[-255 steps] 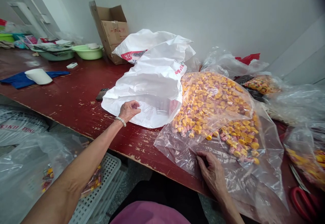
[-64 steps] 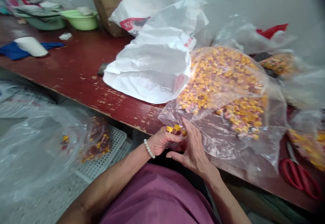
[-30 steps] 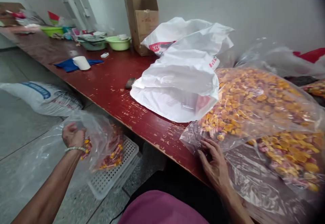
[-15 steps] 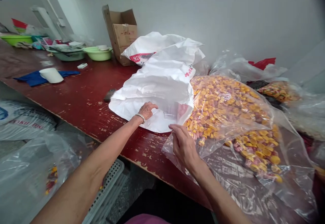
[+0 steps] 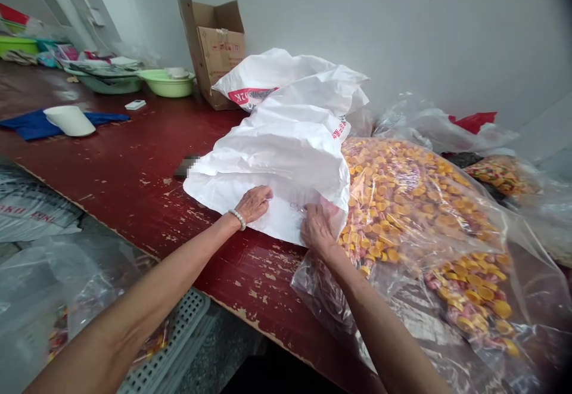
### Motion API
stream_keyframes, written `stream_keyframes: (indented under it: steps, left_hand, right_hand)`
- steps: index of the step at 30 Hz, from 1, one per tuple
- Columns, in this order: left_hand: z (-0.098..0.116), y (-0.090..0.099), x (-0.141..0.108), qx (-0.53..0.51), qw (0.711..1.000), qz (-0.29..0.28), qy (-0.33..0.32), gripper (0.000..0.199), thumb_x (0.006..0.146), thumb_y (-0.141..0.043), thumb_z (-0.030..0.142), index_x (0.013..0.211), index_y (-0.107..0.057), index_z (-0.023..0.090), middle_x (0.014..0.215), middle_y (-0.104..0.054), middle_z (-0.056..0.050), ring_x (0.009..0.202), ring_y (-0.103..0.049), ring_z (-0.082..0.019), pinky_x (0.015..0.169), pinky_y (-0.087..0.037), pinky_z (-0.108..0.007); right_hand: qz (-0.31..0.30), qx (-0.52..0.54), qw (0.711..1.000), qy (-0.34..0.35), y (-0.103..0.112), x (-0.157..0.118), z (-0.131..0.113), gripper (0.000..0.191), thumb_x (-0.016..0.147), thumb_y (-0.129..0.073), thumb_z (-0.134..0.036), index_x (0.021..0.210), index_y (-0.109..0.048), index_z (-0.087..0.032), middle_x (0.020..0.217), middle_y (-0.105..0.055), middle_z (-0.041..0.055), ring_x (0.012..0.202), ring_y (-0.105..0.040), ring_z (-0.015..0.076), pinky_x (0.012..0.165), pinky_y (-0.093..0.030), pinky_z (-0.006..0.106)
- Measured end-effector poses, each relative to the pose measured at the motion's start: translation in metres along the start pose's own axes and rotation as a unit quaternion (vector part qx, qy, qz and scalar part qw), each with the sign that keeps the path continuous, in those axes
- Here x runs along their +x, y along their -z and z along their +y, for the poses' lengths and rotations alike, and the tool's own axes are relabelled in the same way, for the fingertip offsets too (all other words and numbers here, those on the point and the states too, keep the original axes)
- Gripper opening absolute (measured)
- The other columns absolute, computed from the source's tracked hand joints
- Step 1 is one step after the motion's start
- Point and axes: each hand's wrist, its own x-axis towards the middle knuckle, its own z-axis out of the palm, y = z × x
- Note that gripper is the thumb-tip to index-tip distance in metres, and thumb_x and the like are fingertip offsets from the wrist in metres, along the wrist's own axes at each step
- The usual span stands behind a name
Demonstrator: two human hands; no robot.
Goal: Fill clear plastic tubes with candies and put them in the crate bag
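A white woven sack [image 5: 286, 143] lies on the table with its mouth toward me. Small clear plastic pieces [image 5: 297, 198] rest on the sack's inner face; their exact kind is hard to make out. My left hand [image 5: 254, 204], with a beaded bracelet at the wrist, is over the sack's lower lip, its fingers curled together; whatever is in them is too small to name. To the right, my right hand [image 5: 318, 227] reaches into the sack mouth, fingertips pinched at the near end of a clear piece. Beside it spreads a clear bag [image 5: 402, 203] of yellow cup-shaped pieces.
On the dark red table [image 5: 152, 143] are a white cup-like roll [image 5: 70, 121] on blue cloth [image 5: 22, 124], a small white box [image 5: 135, 105] and green basins [image 5: 167, 84]. An open carton [image 5: 221, 54] stands against the wall. Below the edge is a perforated crate [image 5: 179, 328].
My right hand has moved forward into the sack mouth and its fingers have closed at the clear pieces. My left hand has curled its fingers and shifted slightly left. The view has shifted a little.
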Motion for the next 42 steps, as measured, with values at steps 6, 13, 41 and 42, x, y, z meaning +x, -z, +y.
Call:
stream_keyframes:
  steps: [6, 13, 41, 42]
  left_hand:
    - [0.019, -0.017, 0.036, -0.045, 0.999, 0.013, 0.011, 0.039, 0.065, -0.043, -0.002, 0.091, -0.066, 0.015, 0.090, -0.057, -0.007, 0.081, -0.056, -0.018, 0.072, -0.045, -0.027]
    - [0.027, -0.035, 0.071, -0.034, 0.994, -0.077, -0.064, 0.039, 0.060, -0.050, -0.005, 0.082, -0.070, 0.020, 0.105, -0.057, -0.006, 0.086, -0.056, -0.019, 0.077, -0.042, -0.030]
    - [0.104, 0.012, -0.078, -0.668, 0.723, 0.033, 0.175, 0.033, 0.057, -0.079, 0.019, 0.089, -0.070, 0.017, 0.091, -0.070, -0.004, 0.087, -0.064, -0.019, 0.078, -0.049, -0.029]
    - [0.108, 0.013, -0.080, -0.659, 0.730, 0.043, 0.175, 0.031, 0.058, -0.079, 0.021, 0.087, -0.070, 0.016, 0.092, -0.070, -0.004, 0.085, -0.064, -0.019, 0.076, -0.050, -0.028]
  right_hand:
    - [0.046, 0.081, 0.992, -0.088, 0.011, 0.022, 0.012, 0.031, 0.076, -0.039, -0.021, 0.103, -0.050, -0.012, 0.085, -0.059, 0.0084, 0.074, -0.055, 0.0192, 0.066, -0.044, 0.029]
    - [0.046, 0.115, 0.987, -0.102, -0.007, 0.052, 0.005, 0.019, 0.073, -0.047, -0.027, 0.086, -0.055, -0.014, 0.079, -0.059, 0.0066, 0.068, -0.052, 0.0172, 0.063, -0.040, 0.027]
    - [-0.030, 0.463, 0.885, 0.022, 0.021, -0.076, -0.051, 0.035, 0.083, -0.053, -0.041, 0.111, -0.055, -0.019, 0.085, -0.060, 0.0008, 0.067, -0.050, 0.0125, 0.064, -0.044, 0.026]
    - [-0.037, 0.448, 0.893, 0.032, 0.023, -0.079, -0.049, 0.034, 0.085, -0.051, -0.040, 0.112, -0.054, -0.020, 0.090, -0.060, 0.0019, 0.069, -0.051, 0.0125, 0.066, -0.045, 0.026]
